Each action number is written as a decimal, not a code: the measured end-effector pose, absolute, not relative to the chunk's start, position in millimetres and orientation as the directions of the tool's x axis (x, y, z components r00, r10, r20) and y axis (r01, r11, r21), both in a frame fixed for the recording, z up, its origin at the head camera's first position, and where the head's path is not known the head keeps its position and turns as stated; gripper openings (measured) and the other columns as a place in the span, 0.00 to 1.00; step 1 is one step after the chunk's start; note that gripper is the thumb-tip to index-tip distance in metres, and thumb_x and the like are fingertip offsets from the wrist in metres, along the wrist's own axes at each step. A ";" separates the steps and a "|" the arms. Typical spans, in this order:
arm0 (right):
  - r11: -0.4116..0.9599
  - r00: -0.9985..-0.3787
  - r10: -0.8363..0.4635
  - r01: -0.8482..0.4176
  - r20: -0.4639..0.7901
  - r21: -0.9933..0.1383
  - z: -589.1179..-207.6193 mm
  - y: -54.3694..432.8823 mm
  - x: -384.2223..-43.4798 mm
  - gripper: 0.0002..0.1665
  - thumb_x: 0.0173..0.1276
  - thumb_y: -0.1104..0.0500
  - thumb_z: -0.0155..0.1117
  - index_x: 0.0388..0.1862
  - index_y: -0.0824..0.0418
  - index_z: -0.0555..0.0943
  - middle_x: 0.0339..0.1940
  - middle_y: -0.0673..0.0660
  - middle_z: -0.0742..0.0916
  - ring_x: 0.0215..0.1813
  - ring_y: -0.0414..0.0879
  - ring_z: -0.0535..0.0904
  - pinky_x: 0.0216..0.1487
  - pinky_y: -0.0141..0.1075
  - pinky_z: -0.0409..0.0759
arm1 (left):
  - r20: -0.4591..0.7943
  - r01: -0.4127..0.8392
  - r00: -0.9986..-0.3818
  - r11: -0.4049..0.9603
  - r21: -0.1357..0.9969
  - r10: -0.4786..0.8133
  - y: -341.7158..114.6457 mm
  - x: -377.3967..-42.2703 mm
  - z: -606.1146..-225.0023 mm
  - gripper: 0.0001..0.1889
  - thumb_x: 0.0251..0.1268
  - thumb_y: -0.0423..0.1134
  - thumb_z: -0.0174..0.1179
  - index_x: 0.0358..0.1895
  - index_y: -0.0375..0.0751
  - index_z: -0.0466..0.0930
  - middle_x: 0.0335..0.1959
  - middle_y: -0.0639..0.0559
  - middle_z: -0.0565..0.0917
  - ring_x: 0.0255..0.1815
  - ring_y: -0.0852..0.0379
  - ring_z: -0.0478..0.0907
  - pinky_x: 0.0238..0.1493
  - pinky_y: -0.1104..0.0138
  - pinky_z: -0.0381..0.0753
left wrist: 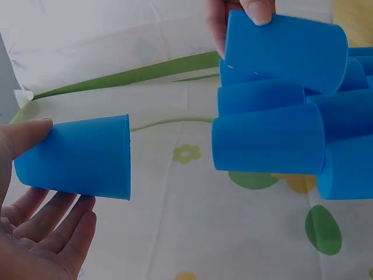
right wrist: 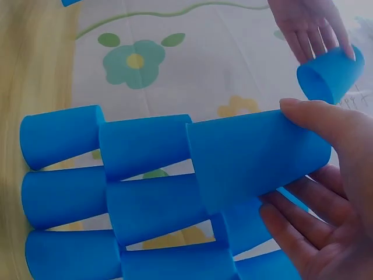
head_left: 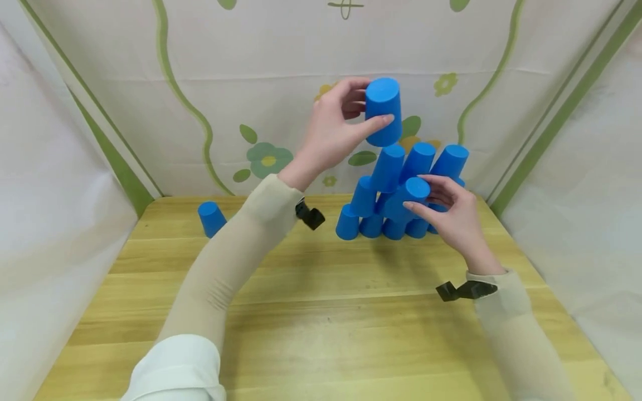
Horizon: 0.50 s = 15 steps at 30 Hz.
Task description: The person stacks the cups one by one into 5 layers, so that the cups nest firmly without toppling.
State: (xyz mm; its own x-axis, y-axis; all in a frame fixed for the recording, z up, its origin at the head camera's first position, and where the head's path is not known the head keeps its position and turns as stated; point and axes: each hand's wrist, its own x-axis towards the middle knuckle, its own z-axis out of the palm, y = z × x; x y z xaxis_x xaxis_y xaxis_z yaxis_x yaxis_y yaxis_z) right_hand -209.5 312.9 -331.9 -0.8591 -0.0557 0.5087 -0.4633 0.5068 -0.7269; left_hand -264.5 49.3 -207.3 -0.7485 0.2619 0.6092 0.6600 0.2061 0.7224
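Note:
My left hand point(head_left: 333, 125) holds an upside-down blue cup point(head_left: 383, 92) in the air, just above the top row of a stack of blue cups point(head_left: 388, 170). Thumb and fingers lie on opposite sides of that cup, as the left wrist view also shows. Lower, on the near side of the stack, my right hand point(head_left: 458, 223) grips another upside-down blue cup point(head_left: 416, 190) between thumb and fingers. This cup hides part of the middle rows; whether it touches the stack I cannot tell. The stacked cups stand mouth down in staggered rows, three of them along the top.
A single blue cup point(head_left: 212, 219) stands mouth down on the left of the wooden table point(head_left: 311, 317). Behind the stack hangs a pale cloth point(head_left: 281, 100) with flowers and green vines. Pale cloth walls also rise along both sides of the table.

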 end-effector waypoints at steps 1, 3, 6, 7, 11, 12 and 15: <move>0.506 -0.853 -0.052 -0.470 0.519 -0.723 -330.8 314.2 -207.9 0.32 0.61 0.65 0.78 0.65 0.62 0.80 0.56 0.59 0.86 0.52 0.39 0.83 0.54 0.28 0.81 | 0.595 0.649 -0.757 0.206 0.732 0.271 54.7 -267.4 -205.6 0.31 0.62 0.45 0.74 0.66 0.43 0.75 0.58 0.53 0.82 0.55 0.62 0.80 0.58 0.71 0.77; 0.507 -0.842 -0.043 -0.482 0.537 -0.715 -327.8 317.6 -205.5 0.33 0.61 0.66 0.79 0.65 0.61 0.80 0.56 0.58 0.86 0.52 0.38 0.83 0.54 0.28 0.80 | 0.569 0.632 -0.769 0.219 0.743 0.290 65.2 -272.8 -204.2 0.31 0.62 0.46 0.74 0.67 0.44 0.75 0.57 0.54 0.83 0.54 0.62 0.80 0.58 0.71 0.77; 0.502 -0.823 -0.021 -0.500 0.568 -0.706 -319.2 322.4 -200.9 0.33 0.60 0.66 0.79 0.65 0.59 0.81 0.55 0.56 0.87 0.52 0.38 0.83 0.53 0.28 0.80 | 0.555 0.629 -0.770 0.223 0.745 0.316 79.6 -280.2 -206.9 0.31 0.63 0.47 0.73 0.67 0.44 0.75 0.57 0.54 0.83 0.53 0.61 0.80 0.57 0.70 0.78; 0.503 -0.817 -0.011 -0.503 0.577 -0.703 -315.8 324.3 -200.2 0.33 0.60 0.66 0.79 0.65 0.58 0.81 0.55 0.55 0.87 0.52 0.38 0.83 0.53 0.28 0.80 | 0.549 0.626 -0.772 0.228 0.746 0.322 83.6 -282.4 -208.7 0.31 0.63 0.48 0.73 0.67 0.44 0.75 0.58 0.54 0.83 0.53 0.60 0.80 0.57 0.70 0.78; 0.488 -0.787 0.044 -0.521 0.616 -0.701 -300.6 332.4 -199.9 0.32 0.60 0.67 0.78 0.65 0.58 0.82 0.55 0.54 0.87 0.52 0.40 0.84 0.53 0.27 0.81 | 0.502 0.588 -0.800 0.268 0.763 0.327 96.1 -289.4 -218.5 0.33 0.64 0.51 0.71 0.69 0.45 0.74 0.59 0.55 0.82 0.53 0.61 0.80 0.55 0.71 0.78; 0.480 -0.779 0.060 -0.525 0.624 -0.702 -296.3 334.4 -200.5 0.32 0.61 0.68 0.78 0.65 0.59 0.82 0.55 0.54 0.87 0.52 0.40 0.84 0.53 0.27 0.81 | 0.491 0.577 -0.808 0.273 0.770 0.325 98.5 -291.1 -221.2 0.33 0.64 0.52 0.71 0.70 0.46 0.73 0.60 0.55 0.82 0.53 0.61 0.80 0.54 0.72 0.78; 0.438 -0.757 0.111 -0.544 0.643 -0.716 -281.5 339.4 -203.0 0.31 0.61 0.69 0.77 0.64 0.60 0.83 0.55 0.55 0.87 0.51 0.43 0.85 0.52 0.28 0.81 | 0.470 0.552 -0.824 0.266 0.790 0.316 103.9 -295.6 -228.5 0.33 0.65 0.52 0.70 0.71 0.46 0.73 0.60 0.56 0.82 0.53 0.61 0.80 0.54 0.72 0.78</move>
State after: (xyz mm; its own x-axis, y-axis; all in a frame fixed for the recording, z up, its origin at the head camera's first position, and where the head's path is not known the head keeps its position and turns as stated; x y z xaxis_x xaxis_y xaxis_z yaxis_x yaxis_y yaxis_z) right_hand -203.0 339.4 -281.5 -0.7574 0.1114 0.6434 -0.5439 0.4376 -0.7160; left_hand -295.6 103.9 -228.5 -0.8243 0.3158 0.4699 0.5523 0.2660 0.7900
